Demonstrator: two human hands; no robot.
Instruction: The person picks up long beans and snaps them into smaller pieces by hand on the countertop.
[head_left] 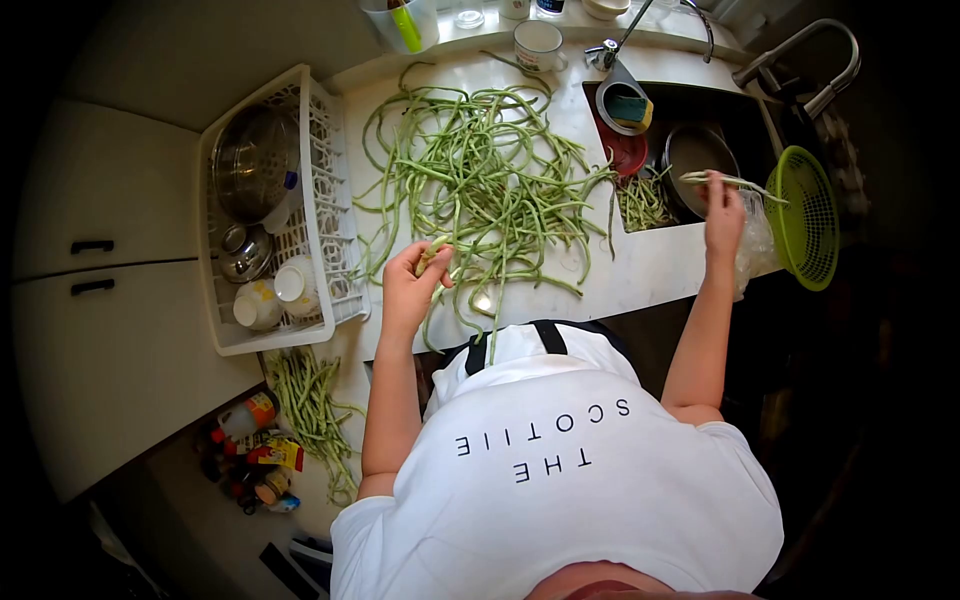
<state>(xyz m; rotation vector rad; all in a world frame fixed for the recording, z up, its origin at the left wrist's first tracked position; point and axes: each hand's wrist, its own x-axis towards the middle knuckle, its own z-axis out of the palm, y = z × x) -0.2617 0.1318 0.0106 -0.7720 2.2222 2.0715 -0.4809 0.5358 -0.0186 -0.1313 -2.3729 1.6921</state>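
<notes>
A big tangle of long green beans (pixel 480 170) lies spread over the white counter. At its lower left edge, my left hand (pixel 415 285) is closed on a few short bean pieces (pixel 432 254). My right hand (pixel 724 215) is raised near the front right of the sink, its fingers pinching pale bean strands (pixel 735 182) that point right toward a green colander. Short bean bits (pixel 645 203) lie in a heap in the sink's left part, beside a round pan (pixel 698 160). A clear plastic bag (pixel 755 240) hangs just beyond my right hand.
To the left stands a white dish rack (pixel 325 200) with bowls and cups. More beans (pixel 310 410) lie below it, near bottles and packets (pixel 265 450). The green colander (pixel 808 218) leans at the sink's right. An enamel mug (pixel 538 46) and faucet (pixel 830 85) are at the back.
</notes>
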